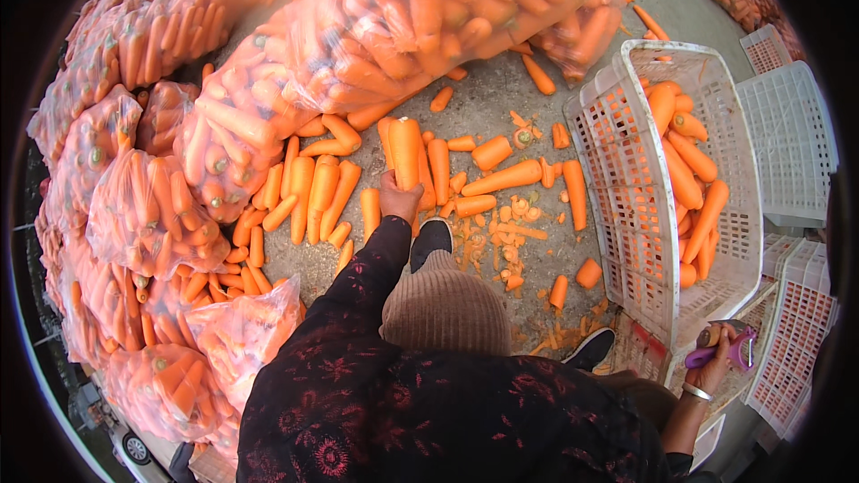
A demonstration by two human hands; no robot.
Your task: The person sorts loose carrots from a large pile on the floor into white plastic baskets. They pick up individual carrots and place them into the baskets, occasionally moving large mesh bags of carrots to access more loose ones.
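Observation:
My left hand (400, 200) grips the lower end of a thick carrot (405, 151) above the concrete floor. Several loose carrots (311, 198) lie to its left, and whole and cut carrots (502, 178) to its right. Off at the right, my right hand (714, 362) holds a purple peeler (741, 349). A brown handle-like piece (709, 336) is also in that hand, and I cannot tell what tool it belongs to. The hand is beside the near end of a white plastic crate (721, 295), which has carrots (698, 168) inside.
Clear plastic bags of carrots (416, 33) lie ahead, with more bags (158, 208) piled at left. Carrot peelings and cut ends (513, 235) litter the floor by my shoe (431, 241). More plastic crates (788, 141) stand at far right. A car wheel (136, 448) shows at lower left.

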